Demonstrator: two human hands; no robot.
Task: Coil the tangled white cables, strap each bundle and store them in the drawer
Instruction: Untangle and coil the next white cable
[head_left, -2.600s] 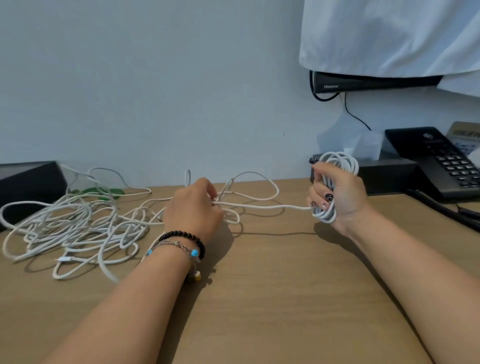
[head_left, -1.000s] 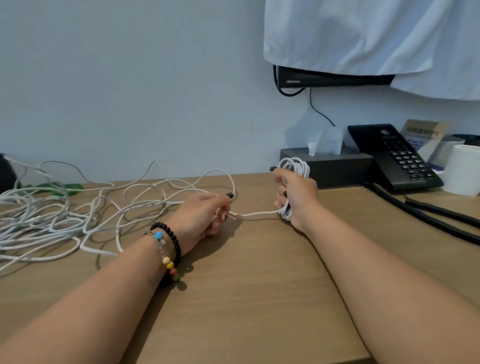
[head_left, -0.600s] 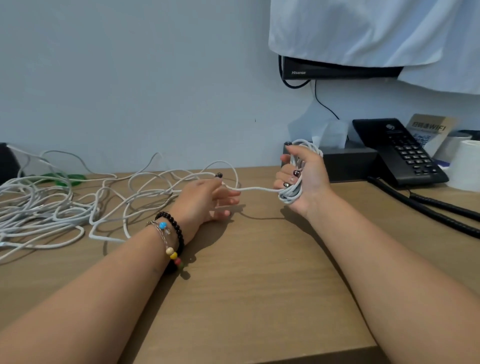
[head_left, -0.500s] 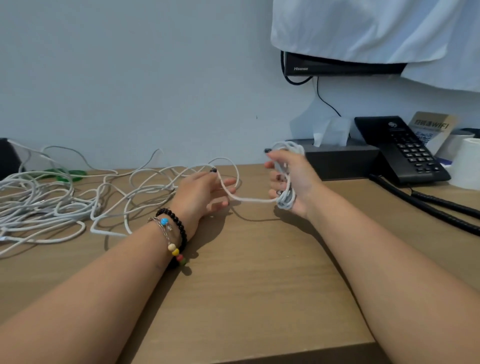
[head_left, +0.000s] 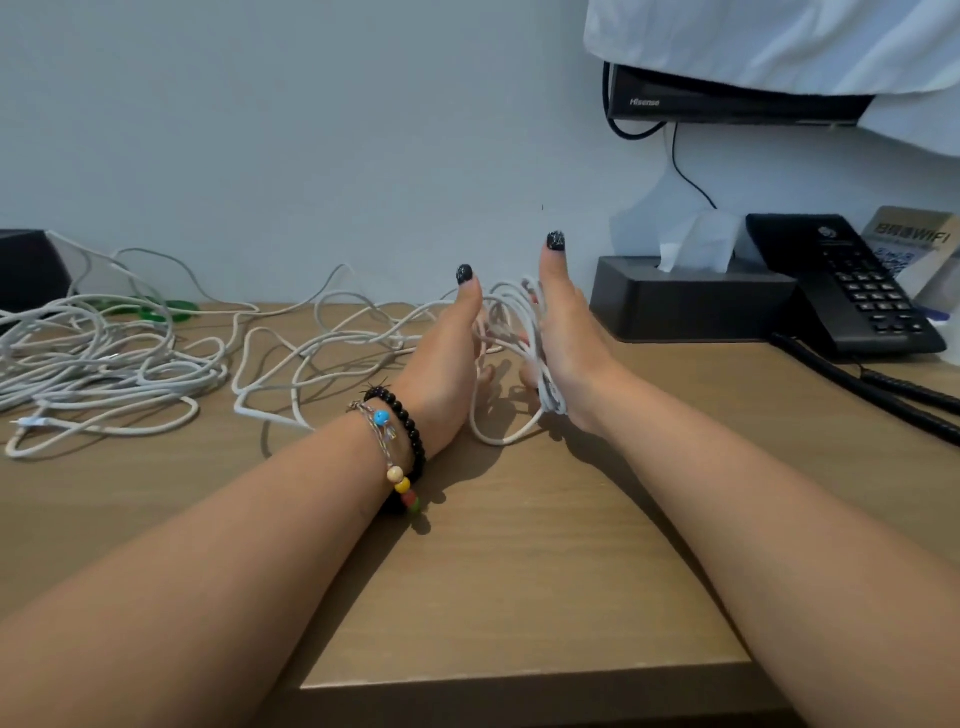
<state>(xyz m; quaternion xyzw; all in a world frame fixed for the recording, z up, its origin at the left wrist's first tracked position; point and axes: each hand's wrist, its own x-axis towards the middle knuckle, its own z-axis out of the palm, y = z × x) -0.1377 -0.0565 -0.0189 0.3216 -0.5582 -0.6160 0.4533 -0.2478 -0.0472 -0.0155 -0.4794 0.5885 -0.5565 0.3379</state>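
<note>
My right hand (head_left: 563, 343) holds a small coil of white cable (head_left: 524, 332) looped around its palm, thumb pointing up. My left hand (head_left: 441, 364) is right beside it, palm facing the coil, thumb raised, fingers on the cable between the two hands. A slack loop (head_left: 498, 434) of the same cable hangs down to the wooden desk (head_left: 519, 545) below the hands. The cable runs left into a loose tangle of white cables (head_left: 104, 358) spread over the left of the desk. No drawer or strap is visible.
A black tissue box (head_left: 691, 301) and a black desk phone (head_left: 852, 291) with its coiled cord (head_left: 883, 389) stand at the back right. A black box (head_left: 26, 270) sits at the far left by the wall. Green items (head_left: 156, 309) lie behind the tangle.
My left hand has come right up to the right hand, bringing cable to the coil. The stretch of cable between them has gone slack into a hanging loop.
</note>
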